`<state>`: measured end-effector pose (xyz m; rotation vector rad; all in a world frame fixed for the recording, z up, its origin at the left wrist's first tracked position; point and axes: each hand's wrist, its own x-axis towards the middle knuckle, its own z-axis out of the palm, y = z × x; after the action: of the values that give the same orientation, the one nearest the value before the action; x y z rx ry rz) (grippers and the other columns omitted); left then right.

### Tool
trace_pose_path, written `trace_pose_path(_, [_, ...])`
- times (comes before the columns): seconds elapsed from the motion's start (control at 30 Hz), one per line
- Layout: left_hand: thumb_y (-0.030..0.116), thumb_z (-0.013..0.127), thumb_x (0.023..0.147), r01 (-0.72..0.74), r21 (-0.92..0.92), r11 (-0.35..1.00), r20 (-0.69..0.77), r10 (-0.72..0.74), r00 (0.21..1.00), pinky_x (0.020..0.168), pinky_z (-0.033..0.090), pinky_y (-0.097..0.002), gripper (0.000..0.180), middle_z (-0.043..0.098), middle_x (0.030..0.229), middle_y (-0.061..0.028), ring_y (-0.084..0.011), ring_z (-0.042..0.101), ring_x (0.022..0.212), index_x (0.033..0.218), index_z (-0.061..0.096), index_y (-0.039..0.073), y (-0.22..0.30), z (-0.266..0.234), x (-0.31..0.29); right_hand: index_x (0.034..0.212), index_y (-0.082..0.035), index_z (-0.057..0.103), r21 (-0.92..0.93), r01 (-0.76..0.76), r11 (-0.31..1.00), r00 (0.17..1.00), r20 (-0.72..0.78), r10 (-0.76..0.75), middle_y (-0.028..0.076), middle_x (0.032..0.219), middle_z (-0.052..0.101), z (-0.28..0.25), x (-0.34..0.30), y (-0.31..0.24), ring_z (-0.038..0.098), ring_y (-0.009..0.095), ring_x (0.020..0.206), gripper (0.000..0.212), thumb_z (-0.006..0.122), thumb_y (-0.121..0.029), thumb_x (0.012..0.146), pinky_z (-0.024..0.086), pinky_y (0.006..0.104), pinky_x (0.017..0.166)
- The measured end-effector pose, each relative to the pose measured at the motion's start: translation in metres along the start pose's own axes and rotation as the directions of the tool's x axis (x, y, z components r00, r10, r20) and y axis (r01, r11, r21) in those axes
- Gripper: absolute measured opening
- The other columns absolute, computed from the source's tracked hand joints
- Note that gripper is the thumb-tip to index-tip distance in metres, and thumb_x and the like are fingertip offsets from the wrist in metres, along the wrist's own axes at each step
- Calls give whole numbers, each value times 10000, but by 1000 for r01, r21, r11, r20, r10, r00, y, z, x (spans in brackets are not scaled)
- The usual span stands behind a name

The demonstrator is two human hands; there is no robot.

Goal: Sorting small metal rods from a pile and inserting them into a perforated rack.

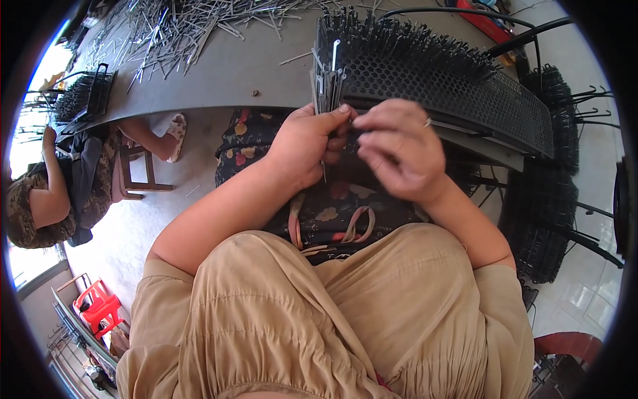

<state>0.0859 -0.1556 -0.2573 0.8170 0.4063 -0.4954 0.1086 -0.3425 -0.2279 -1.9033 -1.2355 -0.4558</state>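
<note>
one left hand (302, 143): wrapped around thin metal sticks (327, 93)
right hand (402, 153): half curled nearby (blurry, cannot tell if holding)
gray surface (219, 86): messy loose sticks (193, 26)

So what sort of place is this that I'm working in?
Probably a small metal-parts workshop: thin metal strips lie heaped on a grey table, your left hand holds a similar bundle, and a perforated black rack stands beside it.

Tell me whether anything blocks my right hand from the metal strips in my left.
Your left hand, wrapped around the metal strips low down, partly blocks your right hand; nothing visible covers their far ends.
</note>
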Motion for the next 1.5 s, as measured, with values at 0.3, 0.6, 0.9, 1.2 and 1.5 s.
trace_pose_path(0.3, [190,606,952,-117,562,819,233,-21,972,519,375,-227,135,522,693,48,-44,438,578,936,603,56,-6,16,-18,1093,13,624,726,-647,234,626,330,707,122,971,681,-33,23,29,595,81,684,215,598,-18,882,460,181,558])
trace_pose_path(0.6, [181,569,968,34,505,863,113,-105,988,467,302,-193,131,464,675,67,-25,377,541,929,595,59,-6,17,-14,1116,-3,529,433,-466,772,687,-373,624,147,944,702,-51,17,61,654,116,792,229,608,11,902,500,185,655])
trace_pose_path(0.9, [165,562,967,75,494,866,69,-125,990,460,318,-214,143,478,671,43,-41,394,531,886,581,49,-6,15,-9,1076,7,519,98,-188,977,838,-503,212,142,971,695,-34,24,75,657,125,882,224,610,84,885,529,215,781])
trace_pose_path(1.2, [178,567,966,92,500,861,26,-121,992,448,309,-209,152,477,670,40,-41,389,523,888,585,49,-5,15,-7,989,-45,642,-84,-330,940,859,-441,262,66,966,702,-29,33,68,652,99,849,147,679,7,856,513,205,738])
trace_pose_path(1.5, [179,552,977,161,353,922,150,-225,963,420,256,-191,145,447,669,48,-25,346,510,943,598,46,4,13,-8,1012,-34,693,344,-442,828,820,-221,529,76,946,713,-26,25,55,638,133,895,160,680,-52,853,492,228,753])
